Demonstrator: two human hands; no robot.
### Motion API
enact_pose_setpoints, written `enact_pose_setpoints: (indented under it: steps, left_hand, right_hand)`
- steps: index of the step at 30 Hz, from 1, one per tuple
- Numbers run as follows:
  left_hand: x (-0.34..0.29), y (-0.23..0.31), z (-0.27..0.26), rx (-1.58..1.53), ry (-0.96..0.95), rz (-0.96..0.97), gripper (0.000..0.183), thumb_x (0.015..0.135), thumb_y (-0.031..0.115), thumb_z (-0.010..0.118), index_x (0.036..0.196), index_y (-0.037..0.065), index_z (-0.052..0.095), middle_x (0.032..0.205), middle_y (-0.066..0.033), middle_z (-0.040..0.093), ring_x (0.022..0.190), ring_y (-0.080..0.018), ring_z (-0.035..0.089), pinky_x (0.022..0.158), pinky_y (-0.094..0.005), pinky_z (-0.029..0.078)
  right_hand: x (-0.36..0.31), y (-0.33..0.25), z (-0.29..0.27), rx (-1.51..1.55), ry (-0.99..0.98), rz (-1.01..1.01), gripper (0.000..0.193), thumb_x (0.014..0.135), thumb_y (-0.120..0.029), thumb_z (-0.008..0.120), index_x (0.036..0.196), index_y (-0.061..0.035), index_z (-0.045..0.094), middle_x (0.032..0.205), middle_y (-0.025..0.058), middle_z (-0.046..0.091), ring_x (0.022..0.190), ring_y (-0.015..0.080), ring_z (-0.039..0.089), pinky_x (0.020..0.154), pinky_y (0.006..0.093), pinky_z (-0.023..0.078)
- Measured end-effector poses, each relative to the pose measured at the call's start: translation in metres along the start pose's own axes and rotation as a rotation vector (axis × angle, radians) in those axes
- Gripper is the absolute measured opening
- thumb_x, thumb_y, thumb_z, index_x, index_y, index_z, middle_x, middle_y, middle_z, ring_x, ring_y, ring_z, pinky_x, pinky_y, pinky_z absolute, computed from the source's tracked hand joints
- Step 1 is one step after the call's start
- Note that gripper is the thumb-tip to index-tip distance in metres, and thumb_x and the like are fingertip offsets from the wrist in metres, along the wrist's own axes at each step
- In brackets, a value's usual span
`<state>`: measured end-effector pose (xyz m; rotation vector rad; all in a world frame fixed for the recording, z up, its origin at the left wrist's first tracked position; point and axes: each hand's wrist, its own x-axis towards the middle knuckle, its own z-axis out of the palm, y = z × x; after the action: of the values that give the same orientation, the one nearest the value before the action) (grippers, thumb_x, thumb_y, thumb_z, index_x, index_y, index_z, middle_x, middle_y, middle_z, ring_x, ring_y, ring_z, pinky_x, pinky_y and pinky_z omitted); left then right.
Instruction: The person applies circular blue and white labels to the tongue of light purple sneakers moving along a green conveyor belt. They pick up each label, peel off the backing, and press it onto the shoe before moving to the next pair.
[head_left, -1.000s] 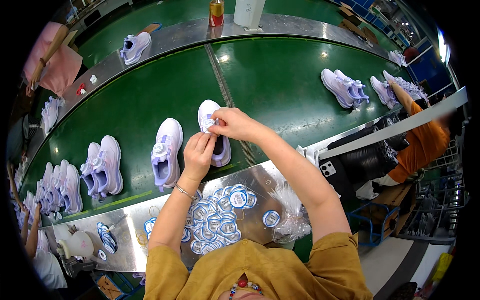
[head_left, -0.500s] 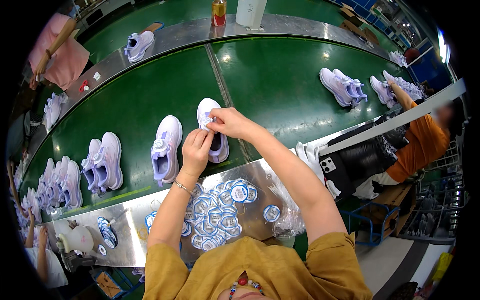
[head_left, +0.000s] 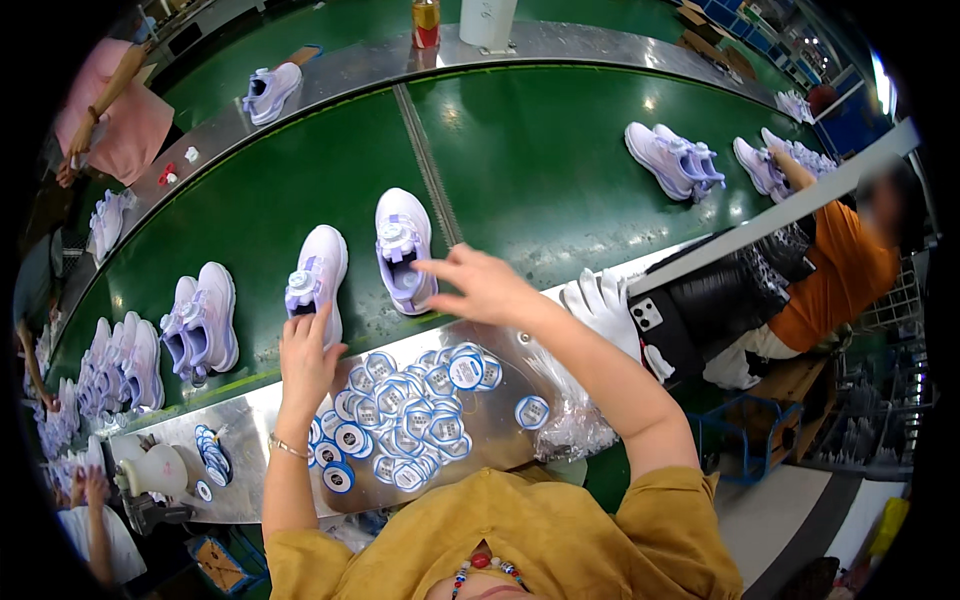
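Observation:
Two white-and-lavender sneakers with round dials stand side by side on the green conveyor belt, toes pointing away. My left hand (head_left: 305, 355) is at the heel of the left sneaker (head_left: 322, 262), fingers stretched over its opening and thumb apart; whether it presses on the shoe I cannot tell. Beside the right sneaker (head_left: 403, 215), my right hand (head_left: 487, 287) is open, its index finger reaching to the shoe's opening. Nearer to me, a pile of round blue-rimmed tags (head_left: 415, 415) lies on the metal ledge (head_left: 495, 425).
More sneakers stand left (head_left: 212, 315) and right (head_left: 670, 160) on the belt. White gloves (head_left: 600, 305), a phone (head_left: 660, 320) and clear plastic ties (head_left: 575, 430) lie to the right. A tape dispenser (head_left: 150, 470) is left. Co-workers sit on both sides; a can (head_left: 426, 22) stands opposite.
Both hands have come away from the right sneaker's dial and parted. The left went left and down to the other sneaker's heel; the right moved right and opened.

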<state>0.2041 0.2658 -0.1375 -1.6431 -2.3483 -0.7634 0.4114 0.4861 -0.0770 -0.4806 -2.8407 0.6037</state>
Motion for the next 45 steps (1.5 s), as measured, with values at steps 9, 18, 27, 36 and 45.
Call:
enact_pose_setpoints:
  steps: [9,18,27,36,45]
  left_hand:
    - [0.105,0.106,0.072,-0.23,0.075,0.043,0.037,0.078,0.008,0.064,0.115,0.01,0.058,0.097,-0.0096,0.066,0.09,-0.0277,0.062,0.069,-0.0429,0.046]
    - [0.122,0.153,0.059,-0.364,0.337,0.23,0.03,0.079,0.007,0.066,0.108,0.003,0.061,0.105,-0.0124,0.063,0.101,-0.0319,0.056,0.085,-0.0395,0.046]
    - [0.012,0.167,0.045,-0.573,-0.04,0.109,0.023,0.077,-0.001,0.062,0.1,0.0,0.061,0.092,-0.015,0.062,0.09,-0.0323,0.057,0.076,-0.0381,0.047]
    - [0.011,0.193,0.057,-0.962,-0.408,0.122,0.032,0.081,0.005,0.066,0.112,-0.001,0.059,0.11,-0.0156,0.062,0.089,-0.0224,0.062,0.073,-0.0322,0.05]
    - [0.027,0.198,0.043,-1.352,-0.226,-0.373,0.009,0.087,0.01,0.066,0.089,0.001,0.065,0.073,-0.0002,0.063,0.063,-0.0045,0.053,0.051,-0.0182,0.041]
  right_hand:
    - [0.025,0.039,-0.031,-0.192,-0.022,0.09,0.028,0.077,-0.023,0.063,0.101,-0.008,0.059,0.094,0.0192,0.059,0.088,0.0363,0.059,0.076,0.0438,0.05]
    - [-0.115,0.011,-0.034,0.037,0.19,0.065,0.028,0.076,-0.006,0.06,0.104,-0.0049,0.058,0.093,0.0148,0.06,0.091,0.0336,0.058,0.078,0.0429,0.049]
    - [-0.118,-0.006,0.032,-0.243,-0.05,0.212,0.023,0.071,-0.001,0.061,0.093,0.0005,0.055,0.082,0.0157,0.063,0.077,0.031,0.062,0.065,0.0383,0.051]
    - [-0.148,0.015,0.001,0.669,0.201,0.317,0.03,0.074,-0.001,0.06,0.104,0.002,0.057,0.07,0.0067,0.06,0.061,0.0127,0.056,0.057,0.0277,0.046]
    - [-0.112,-0.013,0.003,0.923,0.341,0.218,0.029,0.073,0.002,0.06,0.1,0.0006,0.05,0.078,0.0031,0.055,0.064,0.0087,0.052,0.059,0.0235,0.046]
